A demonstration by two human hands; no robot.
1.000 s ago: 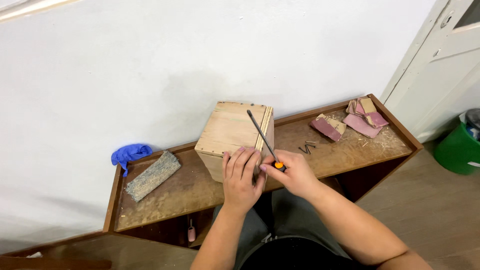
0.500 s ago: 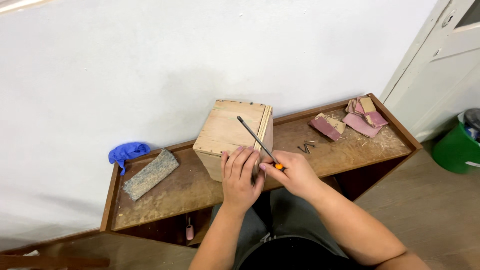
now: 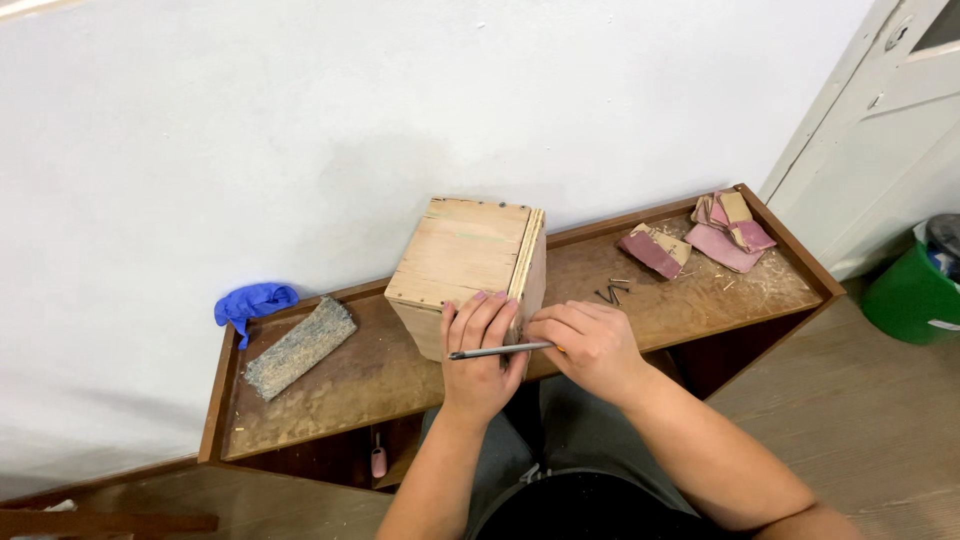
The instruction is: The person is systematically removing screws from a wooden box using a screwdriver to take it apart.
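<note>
While the left hand (image 3: 480, 355) lay open against the wooden box (image 3: 468, 262) on the table (image 3: 330, 385), the right hand (image 3: 590, 345) gripped a screwdriver (image 3: 497, 351), its shaft lying across the left fingers.

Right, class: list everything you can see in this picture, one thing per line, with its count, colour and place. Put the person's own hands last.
wooden box: one, pale wood, middle of the workbench
workbench: one, dark brown with a raised rim, against the white wall
metal rod tool: one, grey, lying across the left hand's fingers
block: one, grey and rough, left on the bench
glove: one, blue, crumpled at the bench's left rear edge
sandpaper pieces: several, reddish and tan, right end of the bench
nails: a few, dark, right of the box
bin: one, green, on the floor at right
door: one, white, upper right
left hand: flat on the box's near face
right hand: gripping the tool
</note>
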